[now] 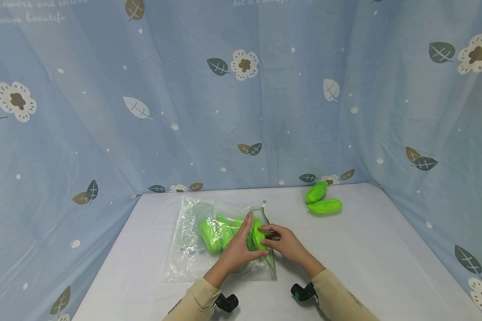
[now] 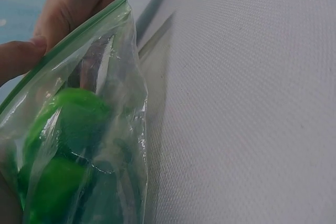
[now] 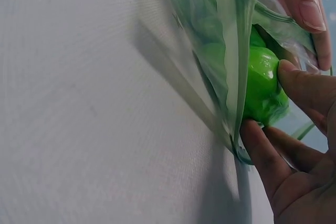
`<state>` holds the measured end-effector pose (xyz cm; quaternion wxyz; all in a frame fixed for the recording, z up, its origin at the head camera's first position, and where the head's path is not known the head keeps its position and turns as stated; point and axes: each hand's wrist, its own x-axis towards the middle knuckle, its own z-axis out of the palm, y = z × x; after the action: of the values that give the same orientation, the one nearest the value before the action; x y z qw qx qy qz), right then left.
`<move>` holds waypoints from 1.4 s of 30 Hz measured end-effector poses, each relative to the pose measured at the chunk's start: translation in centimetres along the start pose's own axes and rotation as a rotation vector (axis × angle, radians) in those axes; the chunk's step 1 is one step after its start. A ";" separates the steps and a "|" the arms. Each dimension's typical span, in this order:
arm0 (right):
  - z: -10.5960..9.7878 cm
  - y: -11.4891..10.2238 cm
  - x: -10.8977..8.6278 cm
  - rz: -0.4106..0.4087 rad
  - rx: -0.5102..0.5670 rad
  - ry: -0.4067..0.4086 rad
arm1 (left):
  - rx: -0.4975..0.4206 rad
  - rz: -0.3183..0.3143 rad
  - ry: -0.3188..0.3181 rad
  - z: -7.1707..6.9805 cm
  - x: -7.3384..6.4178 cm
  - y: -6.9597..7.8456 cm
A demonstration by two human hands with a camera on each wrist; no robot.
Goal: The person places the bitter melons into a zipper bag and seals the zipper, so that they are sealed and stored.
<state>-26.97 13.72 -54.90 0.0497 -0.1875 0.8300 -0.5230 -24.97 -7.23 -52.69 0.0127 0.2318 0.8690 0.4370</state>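
Observation:
A clear zip bag (image 1: 180,267) with a green zip strip lies on the white table, its mouth facing right. Inside it are several bright green, lumpy, gourd-like vegetables (image 1: 210,236). My left hand (image 1: 240,249) holds the bag's mouth apart, its thumb by the zip strip and its fingers across the plastic. In the right wrist view, my right hand (image 3: 299,166) pinches one green vegetable (image 3: 262,80) between thumb and fingers, right inside the parted mouth. The far end of that vegetable is hidden by the bag.
Two more green vegetables (image 1: 324,206) lie touching at the back right of the table (image 1: 365,249). A blue curtain (image 1: 209,133) with leaf and flower prints hangs behind and at both sides. Black wrist devices (image 1: 226,303) sit below the hands.

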 end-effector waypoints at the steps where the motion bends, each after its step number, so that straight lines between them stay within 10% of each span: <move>1: 0.0 -0.1 0.0 0.007 0.006 0.002 | 0.003 0.000 0.000 0.0 0.0 0.0; 42: 0.7 -0.1 0.2 0.005 0.007 0.021 | 0.007 0.007 -0.020 0.1 0.1 -0.2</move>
<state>-26.94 12.98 -55.08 0.0430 -0.1795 0.8290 -0.5279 -25.11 -7.25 -52.88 0.0191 0.2393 0.8696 0.4315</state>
